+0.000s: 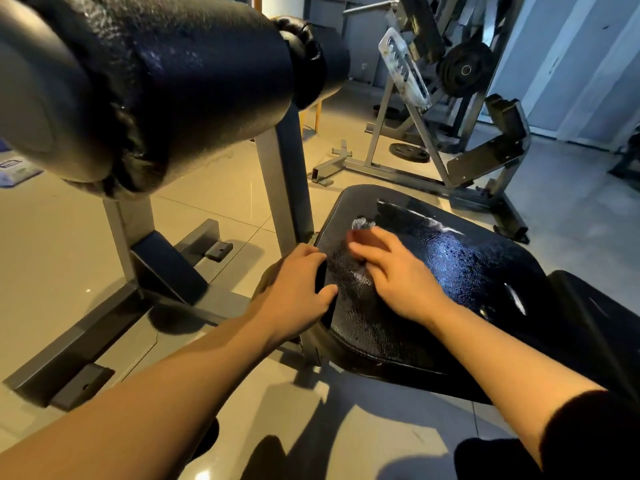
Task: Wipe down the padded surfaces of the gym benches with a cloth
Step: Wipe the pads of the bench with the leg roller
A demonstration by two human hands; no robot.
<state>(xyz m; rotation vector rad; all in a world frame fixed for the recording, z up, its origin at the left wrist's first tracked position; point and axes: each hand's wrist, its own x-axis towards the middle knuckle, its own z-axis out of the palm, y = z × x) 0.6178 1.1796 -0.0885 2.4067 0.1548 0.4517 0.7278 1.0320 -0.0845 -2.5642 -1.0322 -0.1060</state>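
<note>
A black padded seat [467,265] lies in front of me, shiny and wet-looking across its middle. My left hand [294,289] grips the seat's left edge, thumb on top and fingers curled round the rim. My right hand [394,271] is on the pad's left part, motion-blurred, fingers curled over a cloth [360,224]. Only a pale bit of the cloth shows beyond the fingertips. A second black pad [595,323] adjoins the seat at the right. A thick black foam roller [173,81] hangs overhead at the upper left.
The grey steel frame post [284,174] stands just left of the seat, with its base bars on the tiled floor. A plate-loaded machine with a weight plate [464,69] stands behind. Another plate [408,153] lies on the floor. A pale packet [17,168] sits far left.
</note>
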